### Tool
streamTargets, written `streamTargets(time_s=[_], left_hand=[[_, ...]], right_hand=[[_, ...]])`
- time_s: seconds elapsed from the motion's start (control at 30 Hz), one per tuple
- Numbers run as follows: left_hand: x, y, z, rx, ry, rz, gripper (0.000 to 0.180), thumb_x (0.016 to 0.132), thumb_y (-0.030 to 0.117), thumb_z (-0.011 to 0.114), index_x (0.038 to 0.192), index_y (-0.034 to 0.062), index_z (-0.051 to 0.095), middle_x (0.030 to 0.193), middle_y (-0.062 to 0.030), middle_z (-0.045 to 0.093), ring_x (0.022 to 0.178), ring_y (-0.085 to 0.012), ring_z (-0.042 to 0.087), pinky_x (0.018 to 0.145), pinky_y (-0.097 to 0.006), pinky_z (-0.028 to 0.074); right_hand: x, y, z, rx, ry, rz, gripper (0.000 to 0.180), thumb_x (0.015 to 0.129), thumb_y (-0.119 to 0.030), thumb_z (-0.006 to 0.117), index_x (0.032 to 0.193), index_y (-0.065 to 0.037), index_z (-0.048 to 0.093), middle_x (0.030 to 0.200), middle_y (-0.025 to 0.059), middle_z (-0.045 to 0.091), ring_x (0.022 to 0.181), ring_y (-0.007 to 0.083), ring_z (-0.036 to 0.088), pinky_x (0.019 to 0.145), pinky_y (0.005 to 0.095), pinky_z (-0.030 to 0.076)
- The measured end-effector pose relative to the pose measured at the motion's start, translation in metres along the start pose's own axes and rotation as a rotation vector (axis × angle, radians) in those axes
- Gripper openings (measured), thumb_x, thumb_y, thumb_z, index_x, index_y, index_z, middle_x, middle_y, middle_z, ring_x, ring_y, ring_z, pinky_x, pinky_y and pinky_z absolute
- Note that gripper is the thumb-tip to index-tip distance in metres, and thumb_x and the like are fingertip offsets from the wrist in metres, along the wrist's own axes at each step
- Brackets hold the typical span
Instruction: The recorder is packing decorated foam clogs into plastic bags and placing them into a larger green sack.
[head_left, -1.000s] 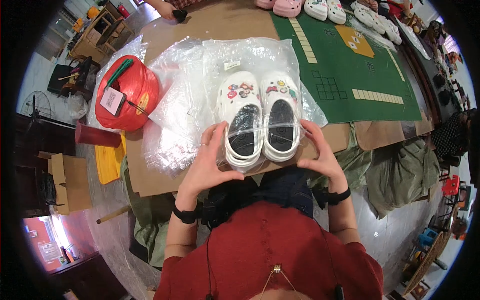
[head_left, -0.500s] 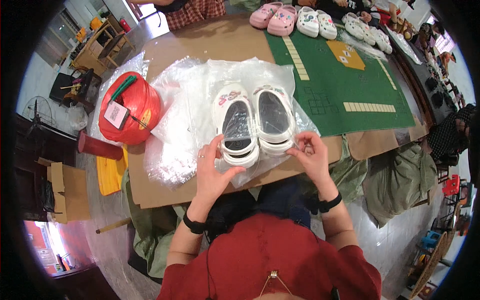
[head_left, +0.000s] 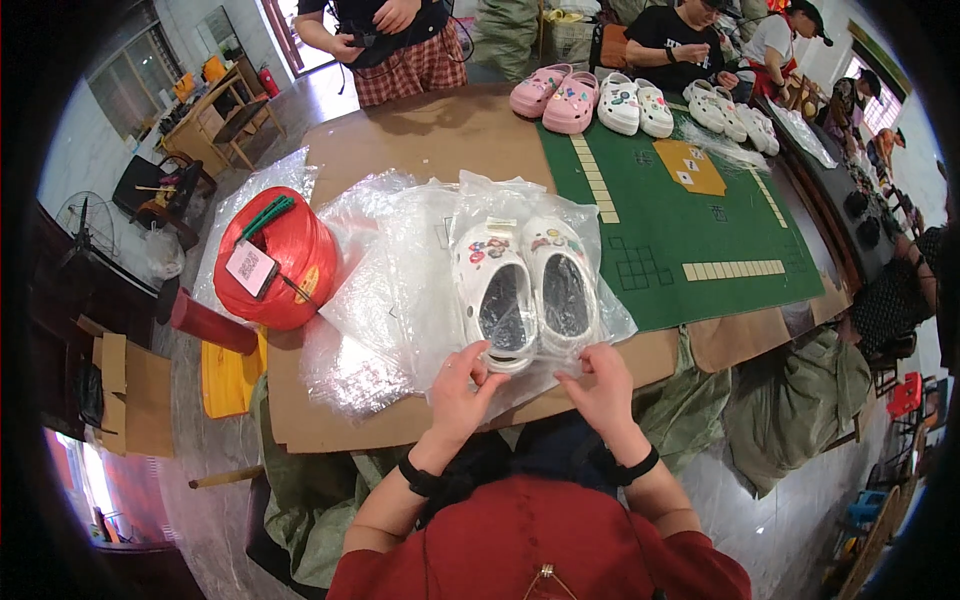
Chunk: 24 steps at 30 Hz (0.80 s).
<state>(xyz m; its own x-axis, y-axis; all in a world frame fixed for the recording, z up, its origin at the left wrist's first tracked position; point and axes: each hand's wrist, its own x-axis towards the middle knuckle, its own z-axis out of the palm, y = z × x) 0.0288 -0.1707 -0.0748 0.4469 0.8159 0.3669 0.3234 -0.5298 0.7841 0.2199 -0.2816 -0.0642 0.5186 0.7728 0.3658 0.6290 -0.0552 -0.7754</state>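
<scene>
A pair of white clogs (head_left: 487, 262) with colourful charms lies in a clear plastic bag (head_left: 612, 312), toes pointing away from me and heels towards me. My left hand (head_left: 460, 395) pinches the near edge of the bag beside the left clog's heel. Opposite it, my right hand (head_left: 600, 392) has thumb and forefinger closed on the bag's near right edge. Under and left of the clogs spread more clear plastic bags (head_left: 365, 330).
A red twine roll (head_left: 318, 235) with a tag stands left on the cardboard-covered table (head_left: 400, 140). Pink clogs (head_left: 572, 103) and white clogs (head_left: 620, 105) line the far edge of a green mat (head_left: 650, 220). A person in checked shorts (head_left: 412, 78) stands across; others sit far right.
My hands have drawn closer together at the bag's near edge, below the heels. The view has tilted up, showing more of the people at the far side.
</scene>
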Motion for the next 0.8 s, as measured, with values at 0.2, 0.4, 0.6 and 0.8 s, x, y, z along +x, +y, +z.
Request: streamTargets(time_s=[0.2,0.4,0.6,0.8], left_hand=[[0.016,-0.015,-0.008,0.121,0.120,0.293,0.041,0.077,0.011,0.075,0.116,0.0064,0.061,0.079,-0.0081,0.057,0.072,-0.0242,0.056,0.065,-0.034,0.046],[0.007,-0.011,-0.013,0.192,-0.046,0.019,0.038,0.086,0.002,0.058,0.125,0.0022,0.056,0.096,-0.0201,0.063,0.081,-0.0372,0.063,0.070,-0.043,0.050],[0.008,0.018,-0.026,0.265,0.001,0.275,0.046,0.082,-0.001,0.059,0.128,0.0020,0.056,0.091,-0.0182,0.065,0.079,-0.0359,0.064,0.070,-0.042,0.052],[-0.008,0.008,-0.043,0.174,-0.098,0.305,0.045,0.077,-0.001,0.058,0.122,0.0031,0.061,0.093,-0.0172,0.067,0.078,-0.0333,0.066,0.069,-0.040,0.053]], right_hand=[[-0.010,-0.012,0.008,-0.152,-0.098,-0.403,0.029,0.074,-0.016,0.077,0.099,-0.010,0.063,0.079,0.0068,0.059,0.074,0.0263,0.059,0.062,0.0367,0.048],[-0.021,-0.014,0.040,-0.243,-0.304,-0.347,0.046,0.081,-0.025,0.072,0.124,-0.013,0.057,0.094,0.0084,0.061,0.076,0.0269,0.065,0.064,0.0388,0.054],[-0.005,-0.010,0.058,-0.113,-0.119,-0.266,0.055,0.080,-0.026,0.074,0.130,-0.015,0.052,0.102,0.0105,0.059,0.064,0.0259,0.063,0.057,0.0376,0.053],[0.019,-0.009,0.069,-0.088,-0.114,-0.313,0.046,0.079,-0.012,0.071,0.123,-0.009,0.060,0.104,0.0120,0.060,0.091,0.0324,0.060,0.080,0.0418,0.050]])
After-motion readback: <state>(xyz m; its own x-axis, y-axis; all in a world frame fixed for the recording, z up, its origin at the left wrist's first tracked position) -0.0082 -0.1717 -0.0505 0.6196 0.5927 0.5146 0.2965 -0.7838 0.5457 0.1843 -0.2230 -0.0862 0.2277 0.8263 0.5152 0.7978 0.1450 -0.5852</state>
